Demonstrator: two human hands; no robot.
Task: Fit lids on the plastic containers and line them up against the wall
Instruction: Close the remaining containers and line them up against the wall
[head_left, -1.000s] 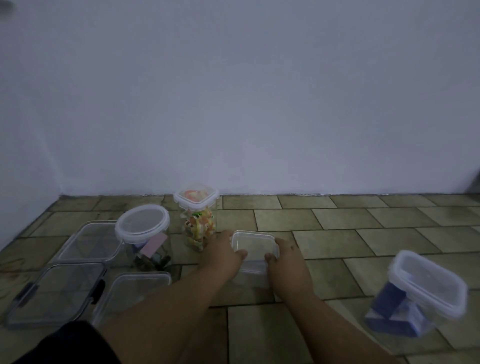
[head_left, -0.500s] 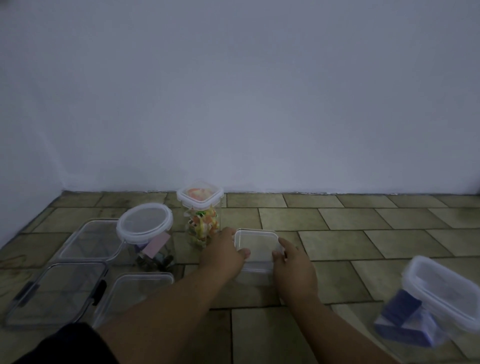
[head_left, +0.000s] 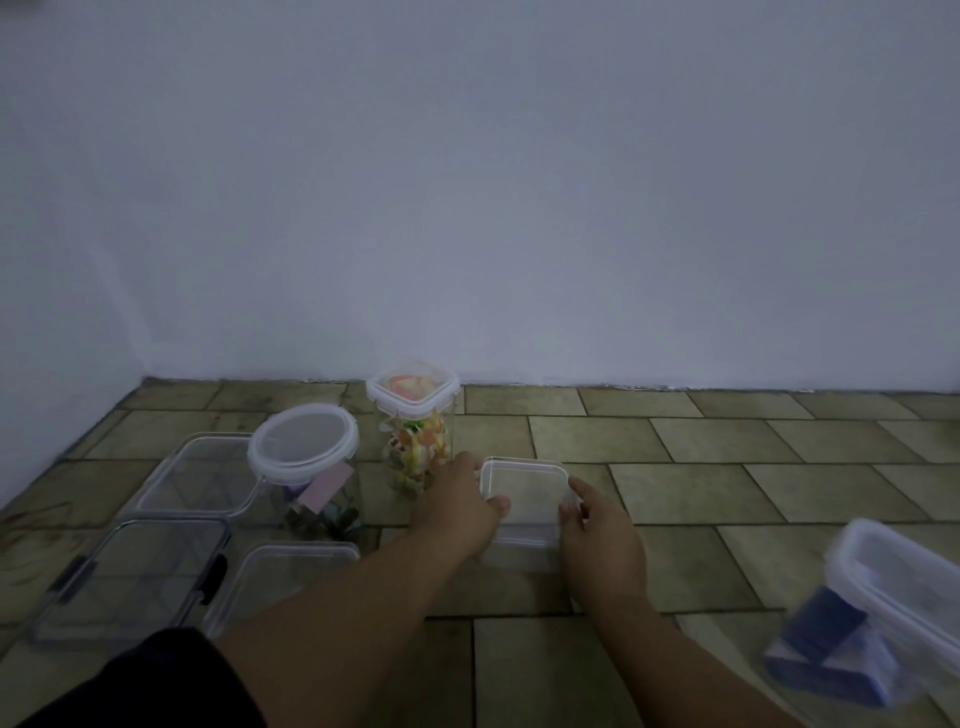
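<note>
The setting is appearing to be a room in a home, viewed at floor level in a corner. A floor (head_left: 701, 457) of rectangular, olive-brown tiles laid in a staggered pattern is meeting a plain, bare painted wall (head_left: 519, 208), with a second wall joining at the left. Household food-storage containers are standing directly on the tiles: a clear jar (head_left: 415, 431) holding colourful pieces, a round-lidded jar (head_left: 306, 457) and flat clear lids (head_left: 140, 577). The lighting is remaining dim. The type of room cannot be determined.
</note>
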